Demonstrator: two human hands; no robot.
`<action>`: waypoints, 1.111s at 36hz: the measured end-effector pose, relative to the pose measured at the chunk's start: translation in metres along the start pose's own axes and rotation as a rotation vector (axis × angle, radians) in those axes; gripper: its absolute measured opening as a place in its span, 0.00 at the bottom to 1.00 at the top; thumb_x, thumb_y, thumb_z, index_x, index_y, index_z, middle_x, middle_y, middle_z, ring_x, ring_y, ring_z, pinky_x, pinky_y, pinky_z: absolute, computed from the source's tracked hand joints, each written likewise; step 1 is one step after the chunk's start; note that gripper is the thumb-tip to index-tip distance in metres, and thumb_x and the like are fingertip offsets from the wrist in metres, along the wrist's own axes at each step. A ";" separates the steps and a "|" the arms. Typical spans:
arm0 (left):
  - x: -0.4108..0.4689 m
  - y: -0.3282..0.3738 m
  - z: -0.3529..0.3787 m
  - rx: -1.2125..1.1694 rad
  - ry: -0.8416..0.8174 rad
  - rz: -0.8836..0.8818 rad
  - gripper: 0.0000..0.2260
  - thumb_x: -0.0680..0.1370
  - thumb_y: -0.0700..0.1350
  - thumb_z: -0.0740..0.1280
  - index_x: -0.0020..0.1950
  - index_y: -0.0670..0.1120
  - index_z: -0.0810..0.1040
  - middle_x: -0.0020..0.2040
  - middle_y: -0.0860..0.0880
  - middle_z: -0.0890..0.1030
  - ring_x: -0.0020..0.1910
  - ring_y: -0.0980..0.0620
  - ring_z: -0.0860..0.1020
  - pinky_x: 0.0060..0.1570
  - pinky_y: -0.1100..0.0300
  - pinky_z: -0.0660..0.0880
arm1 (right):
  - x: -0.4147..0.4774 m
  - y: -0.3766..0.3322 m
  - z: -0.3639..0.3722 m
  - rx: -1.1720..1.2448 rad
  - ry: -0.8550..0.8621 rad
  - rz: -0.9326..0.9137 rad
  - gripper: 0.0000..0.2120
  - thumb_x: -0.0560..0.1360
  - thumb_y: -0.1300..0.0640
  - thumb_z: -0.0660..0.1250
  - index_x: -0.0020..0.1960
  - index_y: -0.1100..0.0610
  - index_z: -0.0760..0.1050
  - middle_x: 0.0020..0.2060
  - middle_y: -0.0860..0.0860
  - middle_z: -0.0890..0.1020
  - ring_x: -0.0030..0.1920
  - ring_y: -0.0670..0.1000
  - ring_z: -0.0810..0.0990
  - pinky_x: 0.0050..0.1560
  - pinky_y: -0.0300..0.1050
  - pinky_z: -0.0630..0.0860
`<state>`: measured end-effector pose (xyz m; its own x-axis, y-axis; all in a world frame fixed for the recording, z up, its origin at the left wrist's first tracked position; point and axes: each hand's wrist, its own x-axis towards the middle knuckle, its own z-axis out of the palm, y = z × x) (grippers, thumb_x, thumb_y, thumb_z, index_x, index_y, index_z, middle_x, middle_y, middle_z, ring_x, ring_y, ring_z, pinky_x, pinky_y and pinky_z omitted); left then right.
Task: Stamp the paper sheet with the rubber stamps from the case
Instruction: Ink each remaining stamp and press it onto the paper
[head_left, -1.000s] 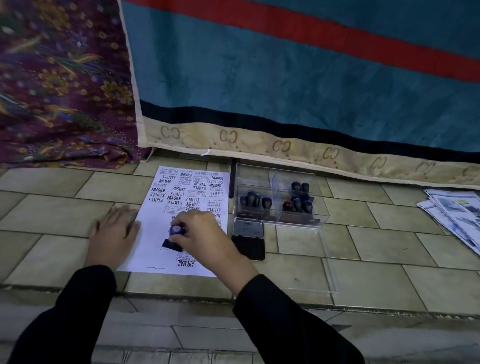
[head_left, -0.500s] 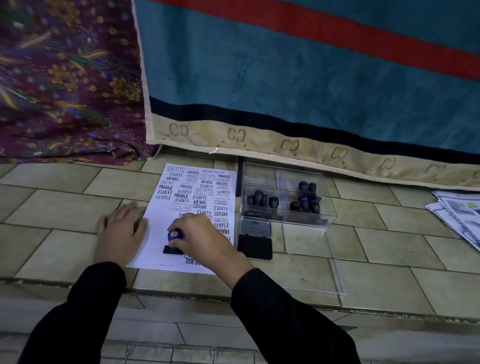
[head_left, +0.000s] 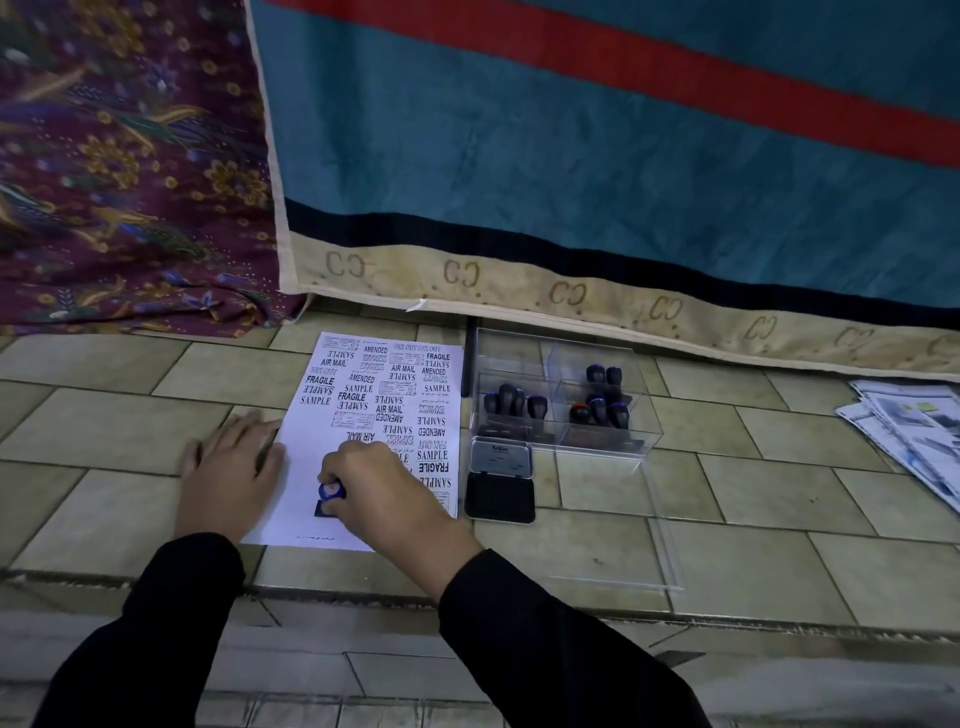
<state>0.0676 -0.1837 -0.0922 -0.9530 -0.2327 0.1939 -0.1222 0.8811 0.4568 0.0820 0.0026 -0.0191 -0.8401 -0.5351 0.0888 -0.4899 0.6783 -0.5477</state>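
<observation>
Right hand (head_left: 384, 493) grips stamp (head_left: 330, 496) on paper (head_left: 332, 431); left hand (head_left: 234, 467) flat.

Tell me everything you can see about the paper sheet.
The sheet is white paper lying flat on the tiled floor. Its far and right parts are crowded with black stamp marks, some upside down: SAMPLE, FRAGILE, AIR MAIL, AMENDED, EXPRESS, FAX OUT. The near left part is mostly blank. The left hand rests flat on its left edge; the right hand grips a blue-topped stamp whose base sits on the near part. An ink pad lies beside its right edge.
</observation>
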 end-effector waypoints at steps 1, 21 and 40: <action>-0.001 0.001 -0.001 0.000 -0.004 -0.004 0.20 0.76 0.51 0.56 0.64 0.48 0.76 0.71 0.45 0.71 0.73 0.46 0.65 0.71 0.45 0.52 | -0.001 0.000 0.001 0.005 0.000 0.000 0.06 0.71 0.66 0.68 0.48 0.65 0.78 0.47 0.60 0.78 0.47 0.62 0.76 0.42 0.52 0.76; 0.001 -0.002 -0.001 0.010 0.014 0.004 0.14 0.79 0.48 0.62 0.63 0.49 0.78 0.71 0.47 0.72 0.71 0.48 0.67 0.71 0.49 0.53 | 0.016 0.077 -0.100 0.417 0.519 0.293 0.13 0.71 0.61 0.72 0.53 0.54 0.74 0.37 0.39 0.76 0.35 0.31 0.76 0.37 0.18 0.70; 0.002 -0.004 0.001 0.012 0.012 -0.008 0.20 0.74 0.53 0.56 0.61 0.50 0.78 0.70 0.48 0.74 0.69 0.46 0.69 0.69 0.49 0.55 | 0.058 0.193 -0.133 0.085 0.423 0.578 0.06 0.75 0.65 0.65 0.51 0.58 0.73 0.53 0.59 0.77 0.45 0.52 0.74 0.42 0.41 0.70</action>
<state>0.0656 -0.1879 -0.0943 -0.9487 -0.2446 0.2002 -0.1334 0.8841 0.4478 -0.0927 0.1693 -0.0084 -0.9862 0.1502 0.0703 0.0657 0.7432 -0.6659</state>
